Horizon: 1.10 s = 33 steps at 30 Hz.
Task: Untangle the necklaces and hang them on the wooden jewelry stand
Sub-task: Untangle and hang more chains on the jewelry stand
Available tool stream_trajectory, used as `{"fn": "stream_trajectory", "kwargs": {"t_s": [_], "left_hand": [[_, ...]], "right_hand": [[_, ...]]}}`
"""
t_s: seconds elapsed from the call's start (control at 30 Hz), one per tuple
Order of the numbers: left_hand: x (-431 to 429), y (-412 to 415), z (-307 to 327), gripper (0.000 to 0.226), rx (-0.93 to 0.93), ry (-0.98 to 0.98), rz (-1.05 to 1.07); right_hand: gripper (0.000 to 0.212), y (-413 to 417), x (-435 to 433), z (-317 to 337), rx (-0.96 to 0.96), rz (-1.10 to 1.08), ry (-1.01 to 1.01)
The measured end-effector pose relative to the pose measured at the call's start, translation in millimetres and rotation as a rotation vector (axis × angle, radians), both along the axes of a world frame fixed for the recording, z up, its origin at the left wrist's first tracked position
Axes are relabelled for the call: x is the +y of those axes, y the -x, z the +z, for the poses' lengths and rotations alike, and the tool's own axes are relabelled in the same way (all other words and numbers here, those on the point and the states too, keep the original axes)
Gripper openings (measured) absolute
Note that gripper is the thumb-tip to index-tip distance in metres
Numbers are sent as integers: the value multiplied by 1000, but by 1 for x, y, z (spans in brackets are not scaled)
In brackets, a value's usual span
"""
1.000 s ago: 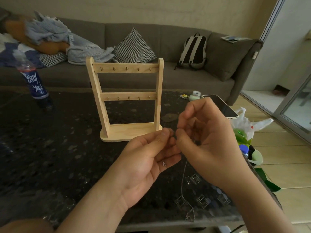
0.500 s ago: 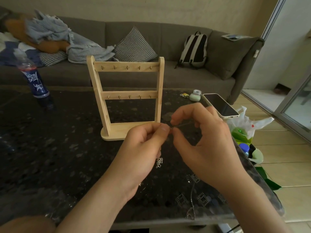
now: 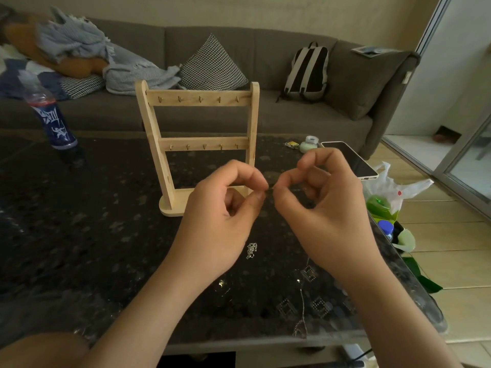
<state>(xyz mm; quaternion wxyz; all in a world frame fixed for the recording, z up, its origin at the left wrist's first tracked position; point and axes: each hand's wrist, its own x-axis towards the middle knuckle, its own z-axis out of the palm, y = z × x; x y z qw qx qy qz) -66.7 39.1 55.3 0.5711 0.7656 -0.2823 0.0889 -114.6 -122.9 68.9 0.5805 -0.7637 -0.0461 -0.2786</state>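
While the wooden jewelry stand sits behind on the dark table, left hand and right hand each pinch a thin necklace chain.

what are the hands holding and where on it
The left hand and right hand each pinch a thin silver necklace chain between thumb and forefinger, at a short stretch where both grips meet; a tangled bit dangles below.
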Motion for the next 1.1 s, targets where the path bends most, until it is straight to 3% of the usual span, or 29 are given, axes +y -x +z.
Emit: {"fn": "stream_trajectory", "kwargs": {"t_s": [0.2,0.67,1.1], "left_hand": [[-1,0,-3,13,-199,-86,172],[1,-3,-1,14,-148,-27,143],[2,-1,0,13,-307,-113,187]], "right_hand": [[34,-3,-5,-1,62,47,-123],[33,-2,-3,0,107,42,-148],[35,2,0,0,77,-34,111]]}}
